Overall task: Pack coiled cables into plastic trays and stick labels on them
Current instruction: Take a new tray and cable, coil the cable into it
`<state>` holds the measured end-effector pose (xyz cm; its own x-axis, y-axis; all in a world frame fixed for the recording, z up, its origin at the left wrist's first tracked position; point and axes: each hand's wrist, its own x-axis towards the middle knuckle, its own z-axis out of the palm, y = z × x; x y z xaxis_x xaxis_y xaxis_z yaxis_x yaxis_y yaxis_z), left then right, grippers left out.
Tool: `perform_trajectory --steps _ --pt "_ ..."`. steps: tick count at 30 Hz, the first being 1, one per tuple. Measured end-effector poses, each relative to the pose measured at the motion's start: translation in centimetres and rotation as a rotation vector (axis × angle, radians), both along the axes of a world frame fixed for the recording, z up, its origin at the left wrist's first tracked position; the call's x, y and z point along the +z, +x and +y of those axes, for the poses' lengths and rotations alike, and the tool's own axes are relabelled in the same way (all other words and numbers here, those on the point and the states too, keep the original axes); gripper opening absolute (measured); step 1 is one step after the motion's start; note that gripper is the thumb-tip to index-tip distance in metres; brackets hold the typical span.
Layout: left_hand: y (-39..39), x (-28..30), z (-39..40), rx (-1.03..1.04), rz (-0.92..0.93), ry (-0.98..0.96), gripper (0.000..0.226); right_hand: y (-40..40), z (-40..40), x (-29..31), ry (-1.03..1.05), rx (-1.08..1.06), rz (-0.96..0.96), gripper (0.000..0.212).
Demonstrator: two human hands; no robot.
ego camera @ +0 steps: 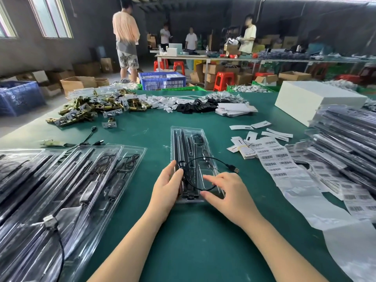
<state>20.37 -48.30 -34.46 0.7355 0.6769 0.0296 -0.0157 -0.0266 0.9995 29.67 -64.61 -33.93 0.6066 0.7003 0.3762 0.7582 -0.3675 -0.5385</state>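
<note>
One clear tray [190,139] lies mid-table with its black cable [205,159] looping out, plug [234,168] hanging past the edge. The left hand [168,184] steadies the tray's side with relaxed fingers; the right hand [225,190] rests flat on it. Tucking looks unfinished, and the label sheet [274,159] lies nearby, unused.

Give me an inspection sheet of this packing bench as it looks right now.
Surface: green table, mostly covered.
Job's things: clear plastic tray at centre; barcode label sheet to its right.
Clutter: brass hardware pile, black clips, white box, filled trays at left, tray stack at right.
Grippers: left hand steadies the tray's left edge; right hand rests open on the tray.
Cables: black USB cable loops loosely over the tray, plug hanging outside.
Surroundings: people standing, cardboard boxes, blue crate, red stools.
</note>
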Motion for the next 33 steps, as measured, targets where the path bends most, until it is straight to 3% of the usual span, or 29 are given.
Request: perform_trajectory --steps 4,8,10,12,20,25,28,30,33 --pt "-0.5 -0.4 -1.6 0.084 0.244 0.619 0.055 -0.4 0.6 -0.2 0.029 -0.001 -0.024 0.012" --pt "-0.7 -0.5 -2.0 0.096 0.452 0.819 0.061 0.0 0.1 -0.3 0.224 -0.046 0.015 0.007" --pt "-0.9 -0.2 -1.7 0.112 0.429 0.794 0.059 0.7 -0.4 0.0 0.302 -0.192 0.022 0.014" --pt "-1.1 0.1 -1.6 0.118 0.393 0.786 0.05 1.5 -0.9 -0.2 0.232 -0.306 -0.019 0.02" --pt "0.4 1.9 -1.6 0.086 0.348 0.885 0.052 2.5 -1.6 -0.3 0.121 -0.45 0.1 0.04" --pt "2.6 3.8 -2.5 0.007 0.192 0.863 0.062 3.2 -1.7 -0.4 0.233 -0.455 0.187 0.052" --pt "4.5 5.7 -3.2 -0.142 0.108 0.833 0.062 3.6 -2.0 0.1 0.439 -0.555 0.186 0.047" --pt "5.3 6.7 -3.6 -0.204 0.074 0.735 0.054 4.1 -2.4 0.5 0.564 -0.601 0.144 0.042" --pt "6.1 7.4 -4.3 -0.266 0.073 0.371 0.042 4.5 -3.0 0.9 0.599 -0.539 0.095 0.017"
